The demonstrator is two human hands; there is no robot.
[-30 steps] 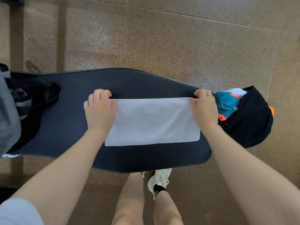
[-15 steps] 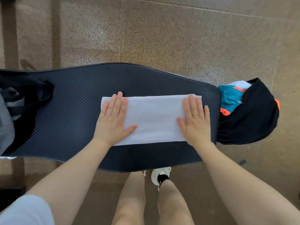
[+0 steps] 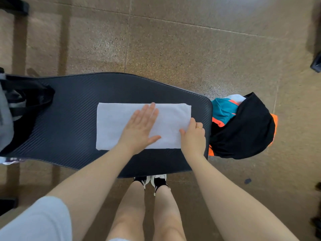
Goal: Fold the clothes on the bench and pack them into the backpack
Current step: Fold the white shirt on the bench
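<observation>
Pressing flat at the middle of the frame, the left hand (image 3: 141,126) is laid with straight fingers on the white cloth (image 3: 119,122), apparently to hold it steady as an anchor for the next fold. Just to its right, the right hand (image 3: 193,136) is curled over the cloth's right edge, thumb on top; the fingers are hidden underneath, so a pinch is likely but cannot be confirmed. The cloth is spread as a long rectangle on the black bench (image 3: 69,122). At the bench's right end, a pile of black, teal and orange clothes (image 3: 243,126) is left waiting. At the left edge of the frame the grey backpack (image 3: 7,117) is kept open, presumably for packing.
</observation>
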